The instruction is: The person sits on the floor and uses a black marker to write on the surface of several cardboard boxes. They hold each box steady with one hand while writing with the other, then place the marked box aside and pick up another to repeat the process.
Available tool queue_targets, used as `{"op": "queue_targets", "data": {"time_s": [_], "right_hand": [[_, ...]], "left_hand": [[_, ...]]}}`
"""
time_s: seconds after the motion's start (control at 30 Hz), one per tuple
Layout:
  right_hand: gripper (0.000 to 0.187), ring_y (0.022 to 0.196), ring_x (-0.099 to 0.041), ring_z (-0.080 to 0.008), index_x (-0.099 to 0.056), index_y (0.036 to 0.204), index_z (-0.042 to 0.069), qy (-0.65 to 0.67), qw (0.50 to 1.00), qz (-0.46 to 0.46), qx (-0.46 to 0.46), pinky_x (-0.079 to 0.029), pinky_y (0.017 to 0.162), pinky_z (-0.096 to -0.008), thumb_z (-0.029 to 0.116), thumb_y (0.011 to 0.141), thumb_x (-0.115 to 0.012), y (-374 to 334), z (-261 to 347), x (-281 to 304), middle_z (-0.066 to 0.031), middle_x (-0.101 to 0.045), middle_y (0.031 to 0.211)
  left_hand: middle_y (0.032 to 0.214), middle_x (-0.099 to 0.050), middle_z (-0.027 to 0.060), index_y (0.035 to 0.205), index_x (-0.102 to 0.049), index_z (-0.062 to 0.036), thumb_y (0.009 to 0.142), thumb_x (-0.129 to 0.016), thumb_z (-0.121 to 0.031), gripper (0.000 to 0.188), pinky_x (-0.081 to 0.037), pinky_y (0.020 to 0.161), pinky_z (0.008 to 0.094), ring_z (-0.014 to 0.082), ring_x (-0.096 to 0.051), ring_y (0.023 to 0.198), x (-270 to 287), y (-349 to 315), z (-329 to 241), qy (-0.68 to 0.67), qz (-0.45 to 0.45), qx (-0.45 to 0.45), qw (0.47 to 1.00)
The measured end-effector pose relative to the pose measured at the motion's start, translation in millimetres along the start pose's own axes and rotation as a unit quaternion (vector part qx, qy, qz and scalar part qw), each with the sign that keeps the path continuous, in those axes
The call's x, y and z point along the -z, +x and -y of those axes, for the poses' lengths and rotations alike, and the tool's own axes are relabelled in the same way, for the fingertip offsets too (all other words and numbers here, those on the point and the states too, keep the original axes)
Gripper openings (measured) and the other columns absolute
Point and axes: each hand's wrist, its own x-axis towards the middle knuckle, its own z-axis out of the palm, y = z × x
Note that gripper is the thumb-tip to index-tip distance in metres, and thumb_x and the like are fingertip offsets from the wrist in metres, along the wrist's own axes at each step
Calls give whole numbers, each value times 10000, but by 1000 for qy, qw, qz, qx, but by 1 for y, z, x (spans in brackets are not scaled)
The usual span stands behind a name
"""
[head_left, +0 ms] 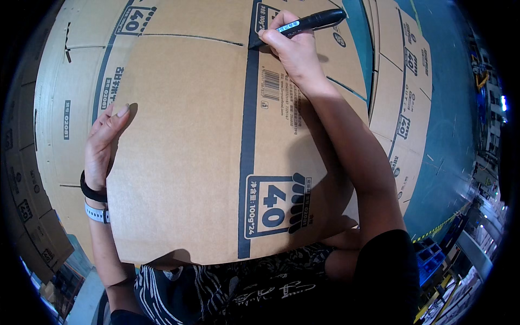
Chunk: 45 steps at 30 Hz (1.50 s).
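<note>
A large brown cardboard sheet (173, 135) with a dark blue printed stripe, a barcode and box graphics lies in front of me, its near edge against my shirt. My left hand (102, 143), with a black band and a pale watch at the wrist, grips the sheet's left edge, thumb at the border. Closed around a black marker pen (322, 20), my right hand (298, 51) is at the far part of the sheet. The pen's tip points down to the dark stripe, beside the end of a long cut slot; whether it touches is hard to see.
More printed cardboard (59, 141) lies under and left of the sheet. Another stack of flat cardboard (401, 81) is at the right, above a green floor (452, 108). Blue crates (430, 260) and metal equipment stand at the far right.
</note>
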Motion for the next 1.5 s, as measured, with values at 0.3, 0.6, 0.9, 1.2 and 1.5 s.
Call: {"op": "queue_targets", "data": {"time_s": [0.3,0.6,0.9,1.2,1.5], "right_hand": [[145,521,-397,-44,-450,621,45,6,1000,-1,-9,-324,469,-207,90,675,-576,-3,2,-1,28,-425,545],[140,524,-399,-47,-452,631,42,7,1000,5,-12,-328,476,-207,94,676,-574,-5,7,-2,26,-429,553],[151,532,-402,-53,-453,630,44,-25,1000,7,-8,-331,493,-216,122,676,-574,-10,7,-1,22,-428,549],[145,529,-393,-48,-452,625,45,-28,999,16,-4,-325,490,-214,117,677,-567,-12,7,0,26,-426,547],[140,526,-385,-42,-446,623,51,-28,999,20,-10,-315,485,-210,107,679,-561,-14,10,-2,36,-418,546]], "left_hand": [[1171,-456,108,1159,-401,48,826,-482,-205,425,-165,1019,343,160,-384,1122,1,0,-1,28,16,5,999],[1207,-427,116,1199,-353,51,830,-472,-204,464,-167,1019,335,162,-362,1145,4,0,-2,39,21,6,999],[1229,-403,125,1221,-317,59,828,-467,-222,506,-153,1032,345,177,-334,1177,3,-1,-2,56,19,11,998],[1234,-399,130,1224,-317,55,826,-465,-224,508,-142,1031,350,184,-324,1183,4,0,-1,46,27,5,999],[1247,-383,137,1228,-310,55,833,-449,-223,502,-142,1032,352,192,-329,1182,1,-1,-3,58,26,7,998]]}}
